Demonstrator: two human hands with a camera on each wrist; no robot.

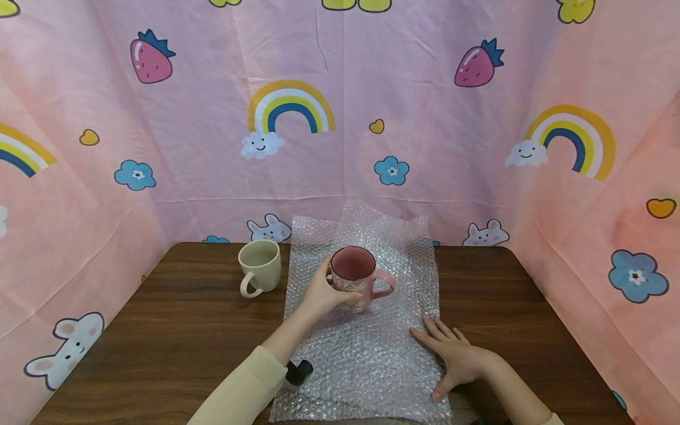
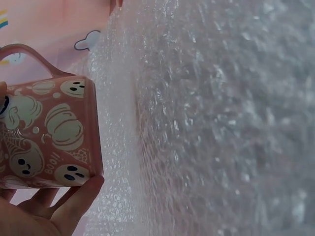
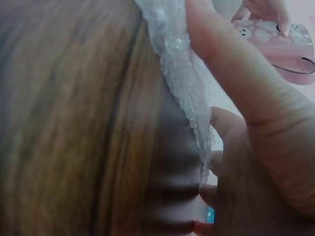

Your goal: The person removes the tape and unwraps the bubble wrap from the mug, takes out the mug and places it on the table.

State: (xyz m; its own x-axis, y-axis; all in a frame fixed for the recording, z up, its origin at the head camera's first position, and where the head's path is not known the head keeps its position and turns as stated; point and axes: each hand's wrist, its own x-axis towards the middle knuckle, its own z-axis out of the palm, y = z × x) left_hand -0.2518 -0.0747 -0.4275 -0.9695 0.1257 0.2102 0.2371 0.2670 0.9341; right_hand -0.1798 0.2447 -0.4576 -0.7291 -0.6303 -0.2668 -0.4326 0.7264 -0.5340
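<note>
Ghosts and pumpkins on the glossy pink mug (image 2: pixel 47 132) show only at the left wrist; left hand (image 1: pixel 321 292) fingers curl round it. Right hand (image 1: pixel 457 354), fingers spread, presses crinkly bubble wrap (image 1: pixel 366 348) near the table's (image 1: pixel 159 330) front edge.

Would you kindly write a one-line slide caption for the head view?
Left hand grips a pink mug over bubble wrap; right hand lies flat on its edge.

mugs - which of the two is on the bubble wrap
The pink mug, gripped by the left hand, is over the bubble wrap; the cream mug stands on bare table.
</note>
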